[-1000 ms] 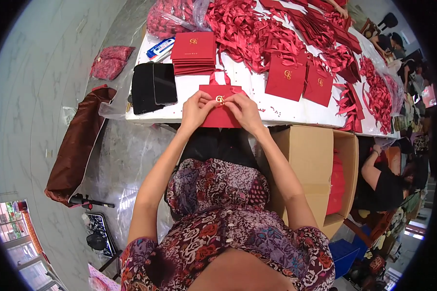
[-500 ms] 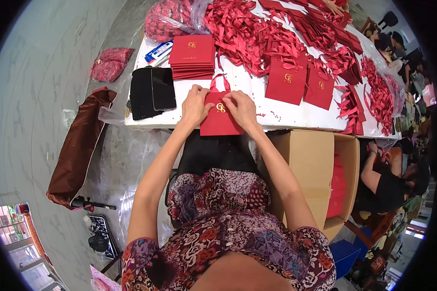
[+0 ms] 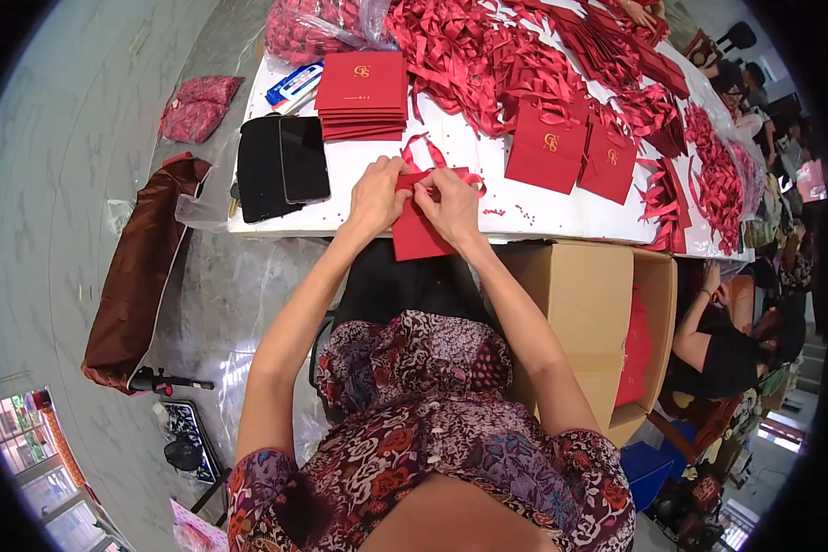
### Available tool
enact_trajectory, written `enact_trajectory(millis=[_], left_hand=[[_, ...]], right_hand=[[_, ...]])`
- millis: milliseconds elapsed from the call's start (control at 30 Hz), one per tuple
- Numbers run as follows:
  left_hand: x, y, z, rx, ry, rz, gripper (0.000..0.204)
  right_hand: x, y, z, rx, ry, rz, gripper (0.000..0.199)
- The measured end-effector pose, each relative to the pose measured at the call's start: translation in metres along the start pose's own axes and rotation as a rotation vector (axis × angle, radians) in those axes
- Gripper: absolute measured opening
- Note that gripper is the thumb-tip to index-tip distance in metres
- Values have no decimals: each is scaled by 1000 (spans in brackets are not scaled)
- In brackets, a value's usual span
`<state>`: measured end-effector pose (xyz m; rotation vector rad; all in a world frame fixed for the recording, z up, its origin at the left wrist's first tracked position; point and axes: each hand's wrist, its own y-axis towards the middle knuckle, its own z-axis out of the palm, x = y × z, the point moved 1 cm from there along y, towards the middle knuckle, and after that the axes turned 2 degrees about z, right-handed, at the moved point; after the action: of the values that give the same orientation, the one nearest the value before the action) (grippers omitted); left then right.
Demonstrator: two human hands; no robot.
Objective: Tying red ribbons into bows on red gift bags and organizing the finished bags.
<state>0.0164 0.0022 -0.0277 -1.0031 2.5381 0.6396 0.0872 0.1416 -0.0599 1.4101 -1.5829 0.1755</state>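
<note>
At the table's near edge I hold a small red gift bag [image 3: 420,237], its lower part hanging over the edge. My left hand [image 3: 377,195] is closed on the bag's upper left side. My right hand [image 3: 452,206] is closed in a pinch at the top of the bag, on its red ribbon [image 3: 474,182], part of which sticks out beyond the knuckles. A ribbon loop [image 3: 421,147] stands up past the fingertips. The fingers hide the exact pinch point. No gold mark shows on the bag's visible face.
On the white table [image 3: 359,158] lie a stack of red bags [image 3: 362,92], a phone [image 3: 304,161] on a black pouch [image 3: 258,175], more bags [image 3: 545,152] and a ribbon heap [image 3: 460,64]. An open carton [image 3: 589,294] stands right of my lap. Other people sit farther right.
The bag has tilted, and its gold mark no longer shows. My right hand has moved in toward my left, and a ribbon part now sticks out to its right. The whole view has shifted slightly.
</note>
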Motion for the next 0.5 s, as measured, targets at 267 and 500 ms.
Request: enact_trajectory(millis=[267,500], left_hand=[[5,-3,11,-23,-348,-203,23],[-9,-1,2,0,-391,-306,18]], right_hand=[[7,-5,2,-64,-72,-58,18],[9,3,-4,49,48,85,18]])
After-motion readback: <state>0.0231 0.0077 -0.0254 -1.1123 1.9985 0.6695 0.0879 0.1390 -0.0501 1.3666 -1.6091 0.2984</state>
